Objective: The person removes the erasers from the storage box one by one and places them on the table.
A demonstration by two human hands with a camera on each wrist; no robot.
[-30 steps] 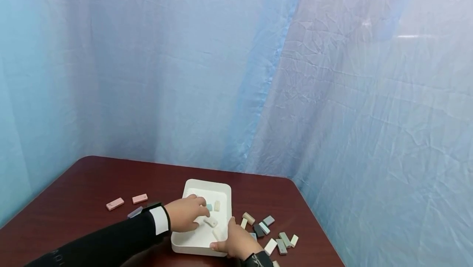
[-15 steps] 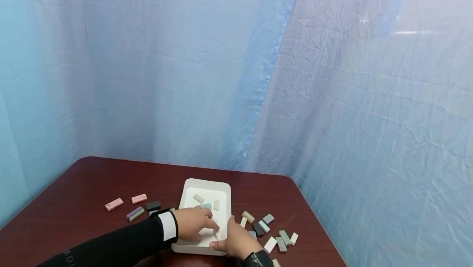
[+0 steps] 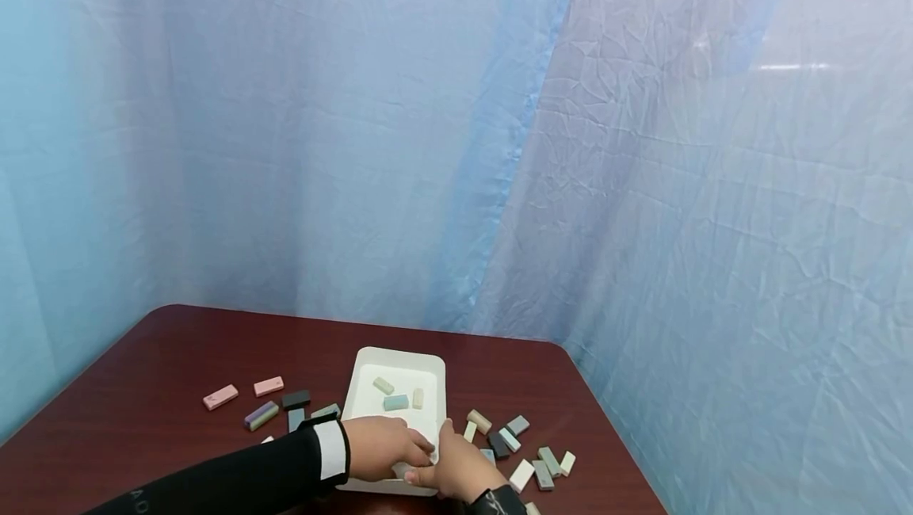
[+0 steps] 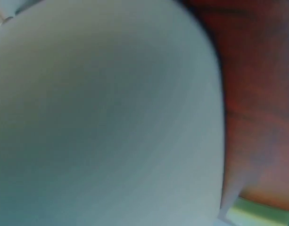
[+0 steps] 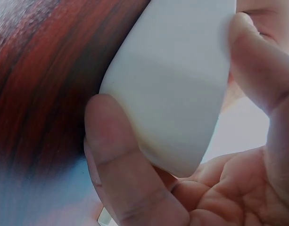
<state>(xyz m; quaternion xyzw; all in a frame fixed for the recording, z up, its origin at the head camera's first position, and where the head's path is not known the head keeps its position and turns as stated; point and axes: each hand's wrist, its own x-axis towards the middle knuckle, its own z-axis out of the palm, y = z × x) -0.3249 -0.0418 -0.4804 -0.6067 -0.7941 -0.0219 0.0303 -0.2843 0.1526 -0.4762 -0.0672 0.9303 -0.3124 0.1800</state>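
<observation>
A white tray (image 3: 399, 356) lies on the dark red table (image 3: 178, 349). My right hand (image 3: 456, 467) grips its near right corner; in the right wrist view the thumb (image 5: 120, 160) and fingers pinch the tray wall (image 5: 177, 94). My left hand (image 3: 388, 448), in a black sleeve with a white cuff, lies curled over the tray's near end beside the right hand. Whatever is under its fingers is hidden. Three small blocks lie in the far part of the tray: pale green (image 3: 383, 384), blue-green (image 3: 395, 402) and cream (image 3: 418, 398). The left wrist view is a blurred white surface (image 4: 102, 117).
Loose blocks lie left of the tray: two pink ones (image 3: 220, 397) (image 3: 269, 386), a purple-green one (image 3: 261, 414) and a black one (image 3: 296, 399). Several more lie to its right (image 3: 517, 444). A blue curtain (image 3: 456, 143) hangs behind the table's far edge.
My left hand has drawn back from the tray's middle to its near end, uncovering the blocks there. A white block that lay near the front is now hidden. The right hand keeps its grip.
</observation>
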